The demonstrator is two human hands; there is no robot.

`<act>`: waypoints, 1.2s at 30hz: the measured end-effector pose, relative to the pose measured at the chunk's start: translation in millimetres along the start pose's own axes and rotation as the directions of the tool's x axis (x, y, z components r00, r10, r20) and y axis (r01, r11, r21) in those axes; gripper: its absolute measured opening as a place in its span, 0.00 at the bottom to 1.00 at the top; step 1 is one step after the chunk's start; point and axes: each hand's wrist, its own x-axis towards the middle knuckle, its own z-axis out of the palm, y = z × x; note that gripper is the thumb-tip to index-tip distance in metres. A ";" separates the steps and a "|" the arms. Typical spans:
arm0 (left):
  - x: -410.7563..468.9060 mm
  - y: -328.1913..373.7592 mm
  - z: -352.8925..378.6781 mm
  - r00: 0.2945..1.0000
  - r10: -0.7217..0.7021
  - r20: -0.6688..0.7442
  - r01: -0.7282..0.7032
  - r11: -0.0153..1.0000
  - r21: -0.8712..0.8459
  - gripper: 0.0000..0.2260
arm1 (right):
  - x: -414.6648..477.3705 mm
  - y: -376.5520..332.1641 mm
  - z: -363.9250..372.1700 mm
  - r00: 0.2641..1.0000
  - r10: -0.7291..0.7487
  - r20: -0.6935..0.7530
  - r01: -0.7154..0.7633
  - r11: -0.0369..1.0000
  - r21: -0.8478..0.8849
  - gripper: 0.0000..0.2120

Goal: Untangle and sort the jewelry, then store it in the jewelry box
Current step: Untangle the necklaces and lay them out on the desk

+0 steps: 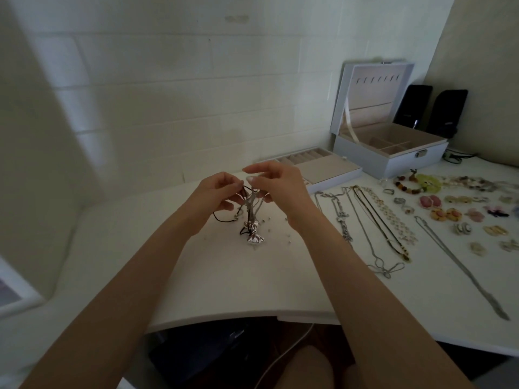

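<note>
Logged left hand just left of frame centre: fingers curled inward, thumb and forefinger pinching black cord, which loops down onto white table.

Found tangle of necklaces at frame centre, strung between both hands. Thin silver chains run upward; two glossy silver bow pendants lie on the table below. Noted tiny loose pieces scattered around, too small to identify.

Logged right hand just right of centre — forefinger raised and slightly spread from the rest, thumb and lower fingers closed on the silver chains. Cannot tell the exact contact point.

Recorded flat beige tray behind the right hand: velvety lining, a ridged ring-roll row and a plain section.

Recorded jewelry box in upper right — pale grey, square, metal clasp on the front, lid standing open with a row of small hooks and a ribbon stay. Saw beige divided compartments inside; contents not discernible.

Noted sorted necklaces laid in parallel lines right of centre, then a beaded bracelet, pink earrings and a long silver chain toward the right edge.
</note>
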 end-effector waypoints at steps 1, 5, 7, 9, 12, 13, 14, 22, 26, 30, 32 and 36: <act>-0.2 -1.3 0.2 1.000 0.014 -0.008 -0.013 0.998 0.055 0.02 | 0.2 0.6 -0.1 1.000 0.005 0.002 -0.005 1.000 -0.006 0.08; 1.7 -11.4 1.4 0.971 0.159 -0.177 -0.067 0.896 0.438 0.06 | 0.3 0.4 0.6 1.000 0.011 -0.006 -0.011 0.999 0.034 0.08; -2.4 -6.4 4.2 0.899 0.327 -0.291 -0.085 0.782 0.617 0.06 | 0.8 0.1 1.8 1.000 0.020 -0.009 -0.019 0.998 0.063 0.08; -9.9 7.7 7.8 0.867 0.352 -0.353 -0.023 0.736 0.677 0.06 | 2.5 1.3 2.4 0.999 0.037 -0.013 -0.036 0.998 0.059 0.08; -22.4 19.5 17.6 0.969 0.115 -0.218 0.121 0.547 0.828 0.13 | 6.7 8.4 2.3 0.996 0.069 -0.057 -0.072 0.995 -0.065 0.08; -26.4 17.0 22.5 0.988 0.042 -0.148 0.113 0.454 0.884 0.17 | 8.3 11.9 2.2 0.995 0.072 -0.074 -0.081 0.989 -0.124 0.07; -29.9 11.9 27.4 0.996 -0.008 -0.094 0.090 0.375 0.923 0.20 | 9.6 15.0 2.2 0.994 0.073 -0.084 -0.087 0.980 -0.178 0.07; -30.9 1.0 28.6 0.998 -0.061 -0.028 0.046 0.322 0.946 0.11 | 5.4 23.0 2.3 0.997 0.063 0.050 -0.026 0.841 -0.540 0.17; -26.1 8.1 8.3 0.996 -0.068 -0.049 0.082 0.648 0.757 0.08 | 3.8 24.7 2.8 0.996 -0.005 0.086 0.052 0.830 -0.555 0.13; -22.3 15.6 -2.0 0.996 0.007 -0.094 0.030 0.923 0.385 0.05 | 1.2 20.0 5.7 0.995 -0.071 0.073 0.094 0.917 -0.388 0.19; -20.8 19.5 -2.4 0.991 0.068 -0.113 -0.033 0.958 0.284 0.06 | 1.2 17.1 5.6 0.995 -0.040 0.086 0.059 0.971 -0.233 0.21; -16.8 25.7 1.2 0.977 0.160 -0.140 -0.136 0.976 0.169 0.04 | 2.2 13.2 4.3 0.996 -0.026 0.091 0.028 0.999 -0.016 0.20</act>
